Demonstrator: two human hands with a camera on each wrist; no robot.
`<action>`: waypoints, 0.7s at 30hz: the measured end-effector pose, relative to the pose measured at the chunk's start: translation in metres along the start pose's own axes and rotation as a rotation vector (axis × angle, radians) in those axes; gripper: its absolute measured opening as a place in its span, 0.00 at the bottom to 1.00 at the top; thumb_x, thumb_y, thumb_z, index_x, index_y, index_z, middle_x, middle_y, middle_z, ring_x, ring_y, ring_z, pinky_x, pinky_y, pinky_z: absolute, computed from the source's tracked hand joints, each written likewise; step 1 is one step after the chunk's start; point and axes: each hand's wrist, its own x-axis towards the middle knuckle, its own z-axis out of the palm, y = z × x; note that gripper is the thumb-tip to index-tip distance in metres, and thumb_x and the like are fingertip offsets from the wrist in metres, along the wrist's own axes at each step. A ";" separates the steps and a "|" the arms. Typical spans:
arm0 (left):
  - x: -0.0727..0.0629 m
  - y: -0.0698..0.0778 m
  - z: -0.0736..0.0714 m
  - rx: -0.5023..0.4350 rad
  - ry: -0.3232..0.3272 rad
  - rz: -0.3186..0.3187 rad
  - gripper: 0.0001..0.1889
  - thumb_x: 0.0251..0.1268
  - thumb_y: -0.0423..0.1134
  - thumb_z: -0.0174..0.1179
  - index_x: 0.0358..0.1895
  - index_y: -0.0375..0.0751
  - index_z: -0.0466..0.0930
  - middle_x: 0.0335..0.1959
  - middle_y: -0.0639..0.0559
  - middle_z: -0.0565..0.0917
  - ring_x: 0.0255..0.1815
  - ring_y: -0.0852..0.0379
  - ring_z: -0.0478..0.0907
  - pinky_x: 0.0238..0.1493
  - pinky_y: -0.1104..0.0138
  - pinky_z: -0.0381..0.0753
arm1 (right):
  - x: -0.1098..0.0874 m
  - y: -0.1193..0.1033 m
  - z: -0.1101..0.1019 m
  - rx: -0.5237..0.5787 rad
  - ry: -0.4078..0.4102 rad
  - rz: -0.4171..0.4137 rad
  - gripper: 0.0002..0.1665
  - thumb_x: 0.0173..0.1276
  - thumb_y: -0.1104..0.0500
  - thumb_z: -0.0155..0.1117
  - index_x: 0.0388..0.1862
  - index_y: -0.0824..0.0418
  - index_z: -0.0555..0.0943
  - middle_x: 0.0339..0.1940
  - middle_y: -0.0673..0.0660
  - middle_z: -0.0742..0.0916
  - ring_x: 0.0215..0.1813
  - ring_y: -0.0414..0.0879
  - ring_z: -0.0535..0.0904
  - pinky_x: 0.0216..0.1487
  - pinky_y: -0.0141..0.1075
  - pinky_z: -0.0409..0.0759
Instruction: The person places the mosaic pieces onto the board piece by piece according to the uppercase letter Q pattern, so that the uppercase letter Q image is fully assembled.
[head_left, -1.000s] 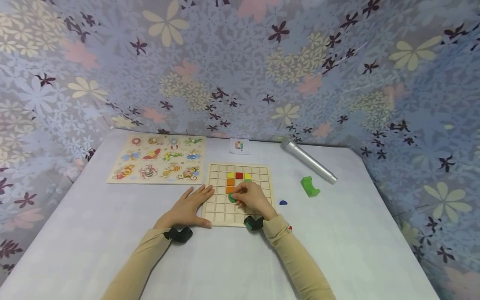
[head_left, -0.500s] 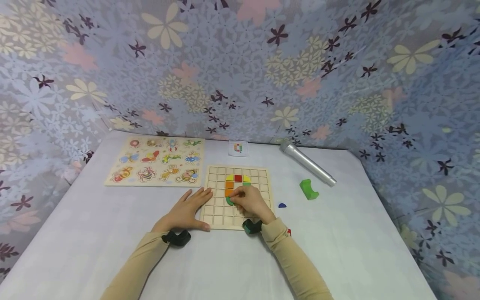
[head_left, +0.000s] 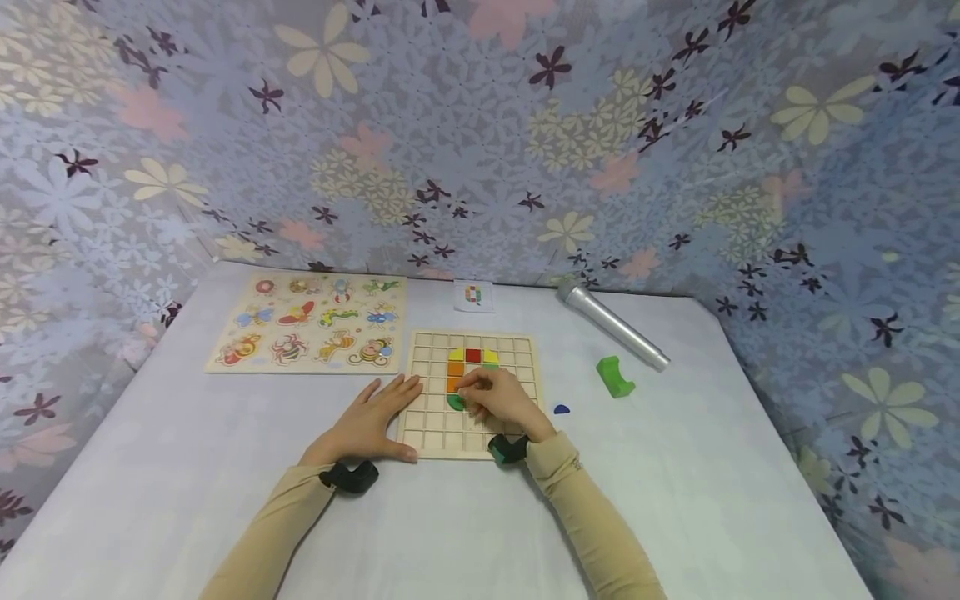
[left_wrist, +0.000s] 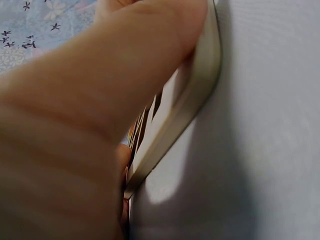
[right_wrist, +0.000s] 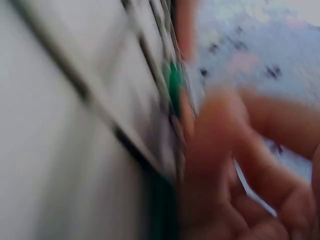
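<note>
My left hand (head_left: pixel 375 421) rests with fingers spread at the left edge of a gridded wooden board (head_left: pixel 431 440), thumb at its near left corner; the left wrist view shows the thumb (left_wrist: pixel 165 35) against the board's edge. My right hand (head_left: pixel 504 397) is over the board, fingers curled, pinching at a green rounded piece (head_left: pixel 454 402) in a cell below the orange squares (head_left: pixel 455 375). In the blurred right wrist view, a fingertip sits right beside this green piece (right_wrist: pixel 175 85). A red square (head_left: pixel 473 356) between two yellow pieces (head_left: pixel 491 357) tops the pattern.
An insect picture puzzle (head_left: pixel 307 325) lies at the back left. Behind the board is a small pattern card (head_left: pixel 473 296). To the right are a silver microphone-shaped rod (head_left: pixel 611 321), a green arch block (head_left: pixel 615 377) and a blue half-round piece (head_left: pixel 562 409).
My right hand has lowered the green piece leftward into its cell. The left hand stays in place. A red piece seen beside the right sleeve is now hidden; the view has shifted slightly.
</note>
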 end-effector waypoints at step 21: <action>-0.001 0.000 0.003 -0.003 0.023 0.014 0.57 0.44 0.63 0.70 0.75 0.39 0.55 0.78 0.44 0.55 0.80 0.41 0.48 0.77 0.43 0.39 | -0.124 0.069 -0.099 -0.052 0.115 0.159 0.26 0.64 0.59 0.67 0.60 0.67 0.76 0.48 0.63 0.86 0.31 0.37 0.74 0.30 0.25 0.74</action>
